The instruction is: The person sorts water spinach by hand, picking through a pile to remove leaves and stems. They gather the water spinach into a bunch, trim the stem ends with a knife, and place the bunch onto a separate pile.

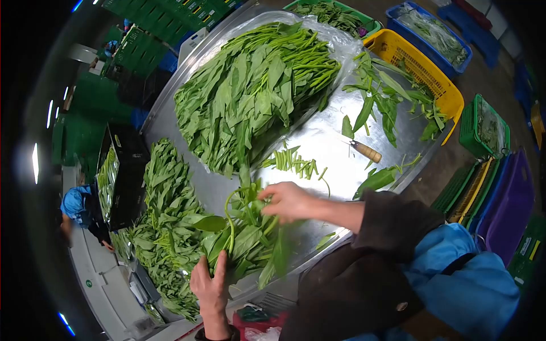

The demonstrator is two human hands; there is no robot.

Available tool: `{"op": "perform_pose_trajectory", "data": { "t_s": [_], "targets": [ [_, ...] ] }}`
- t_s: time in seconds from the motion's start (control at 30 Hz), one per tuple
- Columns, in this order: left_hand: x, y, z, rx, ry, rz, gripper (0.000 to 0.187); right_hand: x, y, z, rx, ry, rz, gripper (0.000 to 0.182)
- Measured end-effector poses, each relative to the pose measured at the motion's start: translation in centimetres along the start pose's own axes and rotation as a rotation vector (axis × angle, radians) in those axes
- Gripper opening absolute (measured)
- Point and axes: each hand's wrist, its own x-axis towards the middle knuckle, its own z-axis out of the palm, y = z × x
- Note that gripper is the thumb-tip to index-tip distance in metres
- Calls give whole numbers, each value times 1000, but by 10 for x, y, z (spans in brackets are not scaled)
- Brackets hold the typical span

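Gleaming beyond left hand and right hand, a metal table bears leafy greens amid plastic crates. Hands are apart, grips unclear.

1. Upper left: green crates, stacked.
2. Left edge: ceiling light, lit, bright strip.
3. Left: co-worker in blue and dark clothing, beside black crate with greens inside.
4. Upper right: blue crate, greens under clear plastic.
5. Right: small green crate on floor, also holds greens.
6. Right, below that: mixed-colour crate stack, purple one outermost.
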Motion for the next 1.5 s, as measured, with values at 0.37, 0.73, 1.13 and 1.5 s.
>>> {"op": "perform_pose_trajectory", "data": {
  "t_s": [0.37, 0.73, 1.13, 1.5],
  "targets": [
    [9, 1, -1, 1, -65, 100, 64, -16, -14, -14, -112, 50, 68, 83],
    [-5, -2, -11, -9, 41, 38, 66, 8, 35, -107, 64, 321, 39, 45],
    [-2, 0, -12, -49, 88, 96, 54, 4, 32, -112, 314, 322, 27, 42],
    [17, 2, -9, -60, 99, 118, 52, -4, -28, -33, -588, -97, -1132, 43]
  ]
}}
